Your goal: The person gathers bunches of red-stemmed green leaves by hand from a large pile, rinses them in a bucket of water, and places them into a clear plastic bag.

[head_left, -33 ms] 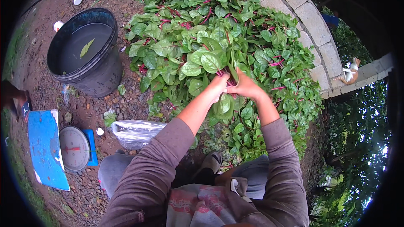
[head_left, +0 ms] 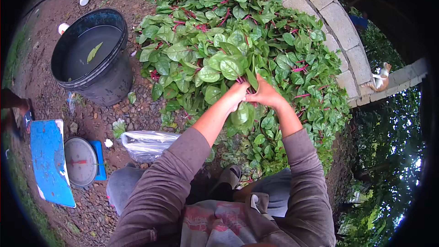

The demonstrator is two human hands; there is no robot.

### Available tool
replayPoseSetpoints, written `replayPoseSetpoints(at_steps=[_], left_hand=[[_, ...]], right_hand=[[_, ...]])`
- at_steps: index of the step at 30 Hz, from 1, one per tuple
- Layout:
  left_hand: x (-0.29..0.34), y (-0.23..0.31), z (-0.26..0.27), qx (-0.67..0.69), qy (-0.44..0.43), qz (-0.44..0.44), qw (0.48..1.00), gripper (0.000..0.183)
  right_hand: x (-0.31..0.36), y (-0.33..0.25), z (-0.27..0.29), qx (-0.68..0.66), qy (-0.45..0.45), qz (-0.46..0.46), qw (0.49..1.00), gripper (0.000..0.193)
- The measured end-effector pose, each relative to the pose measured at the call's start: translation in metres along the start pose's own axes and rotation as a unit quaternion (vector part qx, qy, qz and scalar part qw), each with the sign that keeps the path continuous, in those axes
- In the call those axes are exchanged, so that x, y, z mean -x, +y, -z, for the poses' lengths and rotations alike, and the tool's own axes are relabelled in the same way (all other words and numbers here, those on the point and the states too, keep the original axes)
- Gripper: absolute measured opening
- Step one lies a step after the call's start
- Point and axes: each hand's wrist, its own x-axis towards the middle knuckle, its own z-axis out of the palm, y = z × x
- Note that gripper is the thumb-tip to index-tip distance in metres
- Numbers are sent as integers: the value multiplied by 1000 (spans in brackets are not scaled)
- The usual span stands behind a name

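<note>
A bunch of red-stemmed Malabar spinach [head_left: 231, 67] is gathered between my two hands, its broad green leaves pointing away from me. My left hand [head_left: 236, 94] is closed round the stems. Against it, my right hand [head_left: 267, 95] curls round the other side of the bunch, its thumb reaching over to the left hand; its fingertips are hidden. More leaves hang down just under the hands. A large heap of the same spinach [head_left: 302, 50] spreads beneath and beyond, with magenta stems showing among the leaves.
To the left stands a black bucket [head_left: 121, 71] of dark water with a leaf floating in it. Nearer are a clear plastic bag [head_left: 148, 144], a dial scale [head_left: 81, 161] and a blue board [head_left: 50, 162]. Concrete blocks [head_left: 340, 23] edge the heap; a cat [head_left: 381, 78] sits rightward. Another person's foot [head_left: 26, 114] shows far left.
The leaves of the held bunch have shifted very slightly, while my hands stay almost in place. At the far left, the other person's leg and foot have moved a little.
</note>
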Motion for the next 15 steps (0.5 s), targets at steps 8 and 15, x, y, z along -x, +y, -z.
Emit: replayPoseSetpoints(at_steps=[8,15], left_hand=[[-3,-11,8,-173,-63,12,983,25],[22,1,-13,-249,7,76,965,40]], right_hand=[[-11,14,-16,23,-7,-143,989,105],[-7,10,-30,97,59,-240,964,95]])
